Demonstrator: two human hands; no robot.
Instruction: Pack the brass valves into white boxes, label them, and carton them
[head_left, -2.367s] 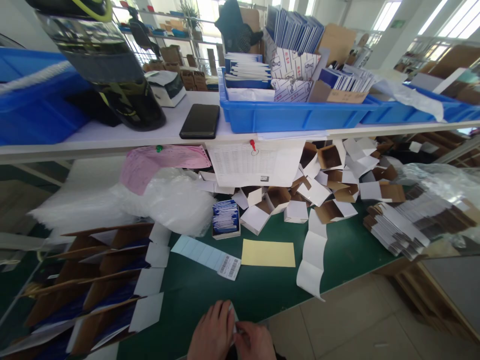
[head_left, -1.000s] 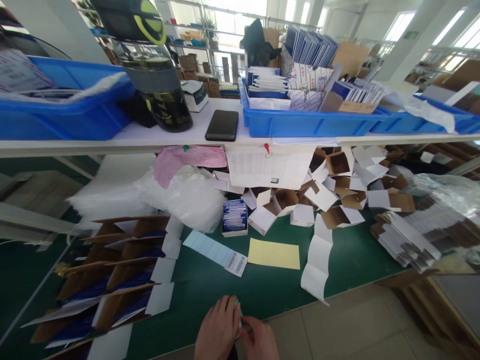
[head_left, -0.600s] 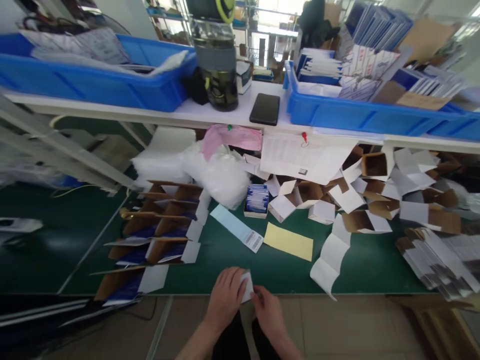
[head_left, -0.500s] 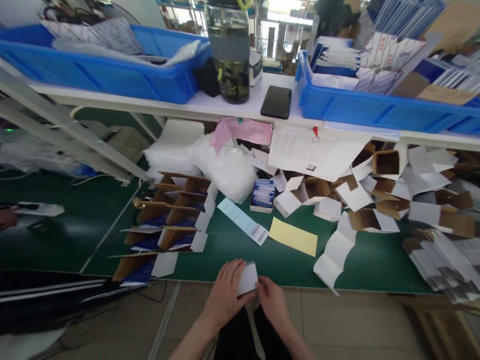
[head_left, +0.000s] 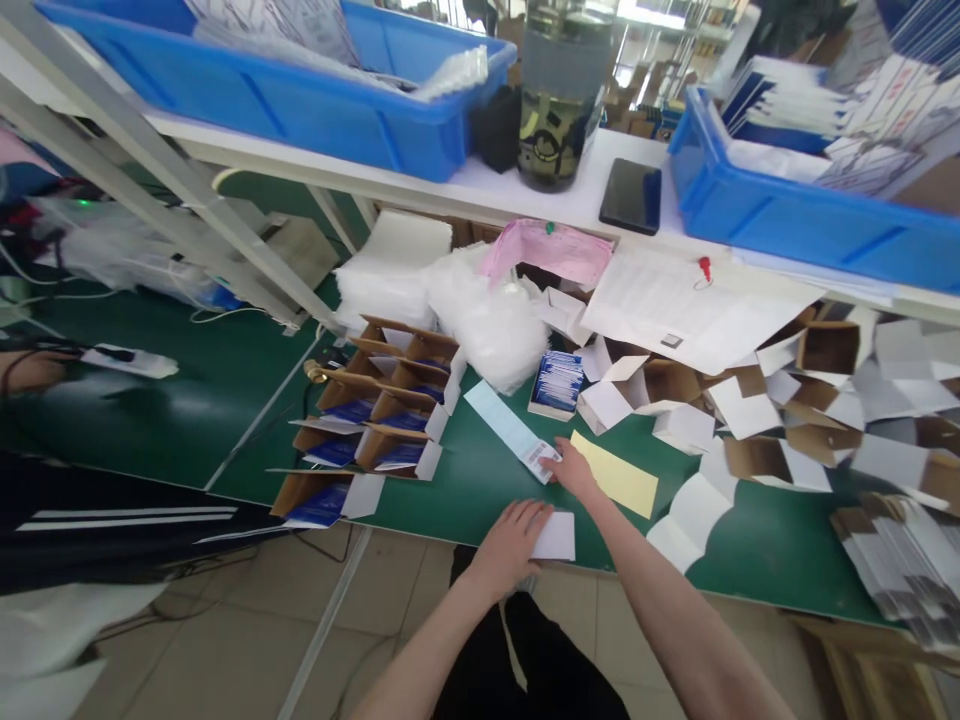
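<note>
My left hand is closed around the left side of a small white box at the table's front edge. The box's plain top faces up, and its underside is hidden. Beyond it, my right hand reaches forward, its fingertips pinched at the near end of a light blue label strip, by the printed barcodes. That strip lies flat on the green table. Just right of these fingers is a yellow sheet. A small open box of blue-and-white packets stands behind the strip.
Open cartons with blue packets stand left. Opened white boxes crowd the back right, with flat stacked boxes at far right. A shelf above holds blue bins, a bottle and a phone. Another person's hand is far left.
My right hand has left the white box and moved forward to the label strip. My left hand keeps the box, now over the table edge. The view has shifted left.
</note>
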